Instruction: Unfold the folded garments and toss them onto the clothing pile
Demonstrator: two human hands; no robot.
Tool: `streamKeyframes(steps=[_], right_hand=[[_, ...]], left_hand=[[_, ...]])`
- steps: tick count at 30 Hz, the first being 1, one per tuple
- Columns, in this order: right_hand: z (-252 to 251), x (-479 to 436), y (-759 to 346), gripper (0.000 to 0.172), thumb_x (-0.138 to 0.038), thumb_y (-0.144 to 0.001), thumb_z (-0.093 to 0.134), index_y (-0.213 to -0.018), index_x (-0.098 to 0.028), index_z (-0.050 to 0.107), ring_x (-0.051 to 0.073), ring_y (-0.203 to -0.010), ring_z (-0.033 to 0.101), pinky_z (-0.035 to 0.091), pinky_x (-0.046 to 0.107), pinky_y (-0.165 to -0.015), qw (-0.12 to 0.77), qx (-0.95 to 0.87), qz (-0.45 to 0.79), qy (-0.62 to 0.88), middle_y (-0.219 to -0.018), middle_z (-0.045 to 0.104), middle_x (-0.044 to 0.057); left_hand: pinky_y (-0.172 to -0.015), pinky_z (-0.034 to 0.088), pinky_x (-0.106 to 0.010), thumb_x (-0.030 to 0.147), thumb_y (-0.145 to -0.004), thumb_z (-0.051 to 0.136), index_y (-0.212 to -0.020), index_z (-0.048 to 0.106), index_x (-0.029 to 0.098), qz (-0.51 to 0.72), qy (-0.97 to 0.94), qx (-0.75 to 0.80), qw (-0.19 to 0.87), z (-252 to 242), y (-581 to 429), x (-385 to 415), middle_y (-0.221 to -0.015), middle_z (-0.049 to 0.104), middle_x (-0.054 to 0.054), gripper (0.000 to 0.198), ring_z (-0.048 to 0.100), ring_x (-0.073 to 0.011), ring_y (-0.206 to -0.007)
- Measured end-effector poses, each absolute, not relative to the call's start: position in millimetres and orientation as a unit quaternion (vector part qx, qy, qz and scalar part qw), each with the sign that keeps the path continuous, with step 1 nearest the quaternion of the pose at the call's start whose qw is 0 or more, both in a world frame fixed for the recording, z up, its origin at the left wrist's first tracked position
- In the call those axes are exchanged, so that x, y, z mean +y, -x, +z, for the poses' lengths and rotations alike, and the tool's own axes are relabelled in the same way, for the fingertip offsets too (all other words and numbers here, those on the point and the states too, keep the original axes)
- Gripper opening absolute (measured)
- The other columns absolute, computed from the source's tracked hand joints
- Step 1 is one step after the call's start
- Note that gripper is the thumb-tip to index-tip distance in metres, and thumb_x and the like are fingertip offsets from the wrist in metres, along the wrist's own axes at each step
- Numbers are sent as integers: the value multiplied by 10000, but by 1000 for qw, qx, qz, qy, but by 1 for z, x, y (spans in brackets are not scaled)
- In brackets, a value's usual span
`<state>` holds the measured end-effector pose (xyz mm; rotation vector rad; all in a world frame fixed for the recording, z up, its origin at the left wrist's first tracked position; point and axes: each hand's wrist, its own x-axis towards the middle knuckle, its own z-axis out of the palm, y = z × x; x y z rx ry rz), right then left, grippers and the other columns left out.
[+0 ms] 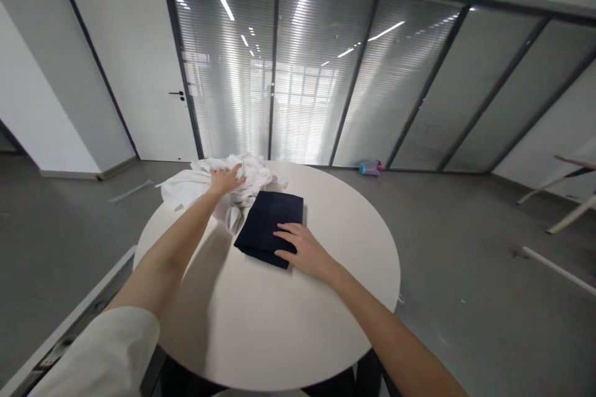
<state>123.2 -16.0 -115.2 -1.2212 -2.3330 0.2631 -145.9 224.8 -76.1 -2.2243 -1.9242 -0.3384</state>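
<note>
A navy-blue folded garment (269, 220) lies flat on the round white table (261, 329), its thick folded edge facing me. My right hand (305, 249) rests on its right side, fingers spread and holding nothing. Further back on the left is a loose, crumpled heap of white cloth (258, 172), partly draped over the table's rim. On top of this heap lies my left hand (225, 180), its fingers apart and touching the fabric. The white heap reaches the upper left corner of the navy garment.
Behind the table stands a glass partition (307, 74) with blinds, beside a white door (139, 74). A blue and pink cylindrical item (370, 168) is on the grey floor near the partition. Table legs (572, 214) show at the right, and a white-edged frame (69, 322) runs at the lower left.
</note>
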Motion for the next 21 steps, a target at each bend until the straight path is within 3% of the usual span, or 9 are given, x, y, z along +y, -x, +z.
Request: streamKeyframes(steps=[3, 6, 8, 11, 14, 17, 19, 21], right_hand=[[-119, -13, -122, 278, -317, -962, 583, -1186, -230, 722, 271, -1312, 516, 384, 463, -1121, 276, -846, 96, 446, -1372, 618, 96], [-119, -4, -125, 260, -295, -971, 488, -1054, -226, 724, 232, -1096, 635, 463, 405, -1003, 382, -782, 150, 469, -1129, 714, 80], [-115, 7, -130, 245, -356, -946, 480, -968, -220, 683, 208, -925, 641, 500, 352, -867, 497, -685, 195, 495, -946, 701, 50], [-103, 31, -138, 269, -498, -865, 529, -866, -234, 578, 172, -760, 577, 476, 264, -653, 644, -486, 305, 505, -778, 609, -8], [-88, 54, -143, 296, -540, -818, 543, -887, -255, 507, 143, -666, 534, 421, 217, -545, 681, -351, 412, 492, -749, 561, -36], [-82, 63, -145, 228, -459, -869, 459, -955, -251, 500, 159, -702, 553, 452, 235, -557, 660, -341, 417, 523, -798, 574, -7], [-83, 57, -146, 254, -384, -878, 432, -1065, -234, 518, 196, -829, 590, 509, 283, -632, 643, -381, 362, 557, -895, 609, 40], [-84, 41, -145, 411, -307, -835, 493, -1235, -214, 494, 243, -1060, 581, 541, 363, -797, 620, -478, 245, 572, -1118, 606, 100]], left_hand=[[-1043, 292, -667, 623, -923, 444, -1538, 348, 290, -139, 755, -636, 80, -66, 145, 219, -1486, 467, -232, 706, 508, -441, -1286], [-1048, 324, -653, 623, -928, 445, -1588, 235, 270, -240, 730, -629, 116, -51, 145, 206, -1630, 214, -212, 778, 361, -451, -1404], [-1081, 282, -668, 621, -939, 429, -1603, 190, 227, -291, 712, -623, 143, -41, 141, 194, -1638, 192, -207, 809, 247, -447, -1462], [-1145, 173, -665, 624, -938, 441, -1574, 286, 174, -322, 743, -567, 153, -29, 127, 173, -1618, 249, -204, 794, 139, -425, -1505], [-1187, 232, -540, 622, -950, 424, -1486, 445, 173, -312, 837, -447, 45, -23, 108, 149, -1561, 381, -170, 700, 280, -355, -1478], [-1132, 386, -411, 608, -958, 422, -1495, 428, 183, -255, 891, -341, -159, -33, 87, 121, -1505, 475, -142, 685, 473, -288, -1372], [-1107, 426, -421, 575, -881, 591, -1531, 360, 173, -257, 887, -308, -230, -48, 74, 104, -1492, 490, -158, 799, 512, -301, -1337], [-1115, 422, -478, 443, -789, 727, -1520, 369, 158, -294, 877, -289, -247, -62, 60, 92, -1460, 518, -176, 862, 528, -323, -1316]])
